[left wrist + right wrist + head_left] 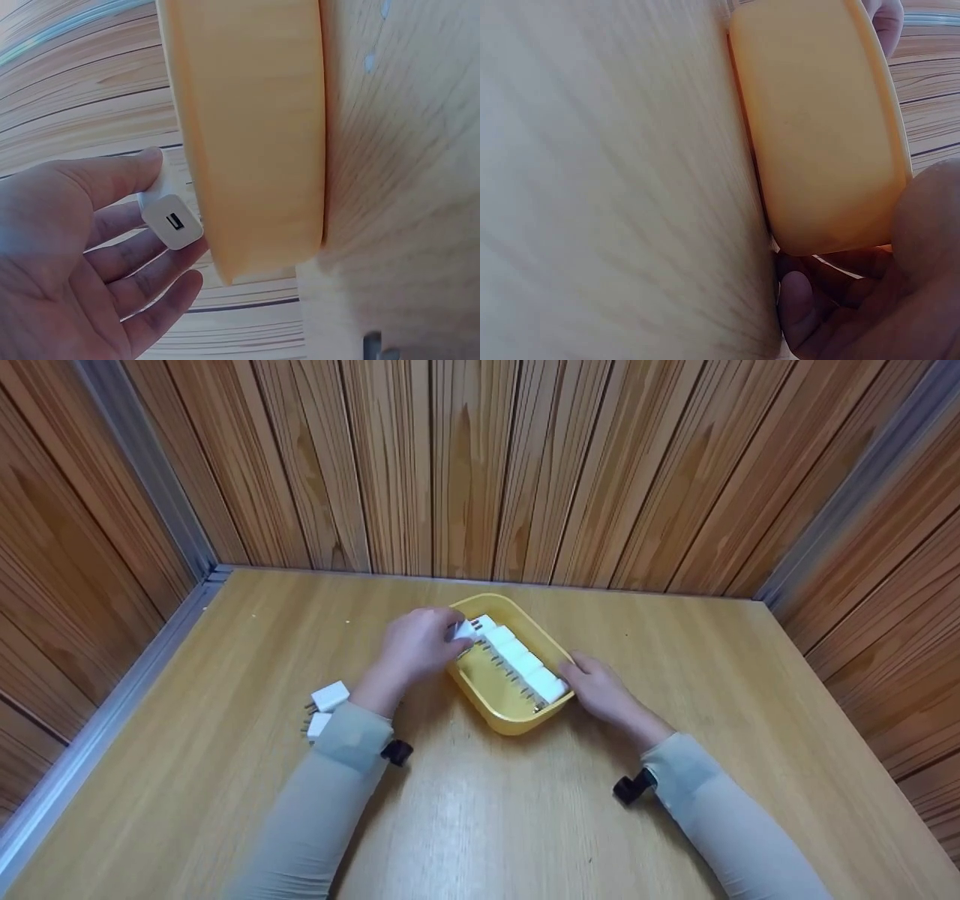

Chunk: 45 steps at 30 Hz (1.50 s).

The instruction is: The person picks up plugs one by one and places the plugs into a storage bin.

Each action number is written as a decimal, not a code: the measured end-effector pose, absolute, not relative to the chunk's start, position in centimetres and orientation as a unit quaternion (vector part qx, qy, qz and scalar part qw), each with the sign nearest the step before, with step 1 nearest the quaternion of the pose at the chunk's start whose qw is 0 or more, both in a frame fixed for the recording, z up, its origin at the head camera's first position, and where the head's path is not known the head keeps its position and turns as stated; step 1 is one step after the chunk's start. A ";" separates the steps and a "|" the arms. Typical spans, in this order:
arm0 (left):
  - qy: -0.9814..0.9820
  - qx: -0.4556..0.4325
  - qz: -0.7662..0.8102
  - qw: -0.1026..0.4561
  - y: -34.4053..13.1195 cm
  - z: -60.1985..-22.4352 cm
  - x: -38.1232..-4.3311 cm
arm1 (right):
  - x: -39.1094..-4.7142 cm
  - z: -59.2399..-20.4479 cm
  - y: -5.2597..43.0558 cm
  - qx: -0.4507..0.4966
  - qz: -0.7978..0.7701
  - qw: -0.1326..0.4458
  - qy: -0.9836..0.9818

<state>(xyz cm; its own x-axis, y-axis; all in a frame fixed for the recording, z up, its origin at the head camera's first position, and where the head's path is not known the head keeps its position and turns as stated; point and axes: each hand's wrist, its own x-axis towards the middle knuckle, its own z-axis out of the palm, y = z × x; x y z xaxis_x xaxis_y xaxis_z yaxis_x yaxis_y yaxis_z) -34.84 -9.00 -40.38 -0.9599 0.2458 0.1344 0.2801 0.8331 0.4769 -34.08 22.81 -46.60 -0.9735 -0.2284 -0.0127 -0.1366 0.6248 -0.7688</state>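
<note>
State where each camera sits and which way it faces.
Head: on the head, facing forward and down at the yellow tray; left hand, right hand and sleeves show.
Left wrist: on that wrist, facing the tray's outer side; left hand, pinching a white adapter, shows.
Right wrist: on that wrist, facing the tray's outer side; right hand and part of the left show.
Shared: head and left wrist both show that adapter.

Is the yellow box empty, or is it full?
Partly filled: the head view shows a row of white chargers in the yellow box, beside bare floor.
</note>
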 end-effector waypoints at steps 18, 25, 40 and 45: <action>-0.964 -0.143 -0.222 0.042 -6.1 -42.0 -35.5 | -34.2 -46.7 22.9 -0.113 -0.423 0.045 0.898; -0.973 -0.140 -0.180 0.039 -5.4 -42.4 -35.7 | -34.2 -46.7 22.9 -0.111 -0.429 0.043 0.895; -0.986 -0.111 -0.105 0.060 -4.4 -42.8 -35.5 | -34.0 -46.6 22.8 -0.110 -0.440 0.042 0.890; -0.989 -0.099 -0.097 0.044 -4.1 -42.8 -35.5 | -34.0 -46.7 22.8 -0.111 -0.441 0.041 0.890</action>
<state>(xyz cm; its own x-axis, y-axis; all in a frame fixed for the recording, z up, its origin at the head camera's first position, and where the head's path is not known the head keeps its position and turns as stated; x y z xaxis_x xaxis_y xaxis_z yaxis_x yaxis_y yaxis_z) -35.48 -4.08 -42.80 -0.9767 0.1868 0.1055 0.2037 0.9617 0.1834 -33.99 22.81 -46.75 -0.9722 -0.2327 0.0246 -0.1607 0.5872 -0.7934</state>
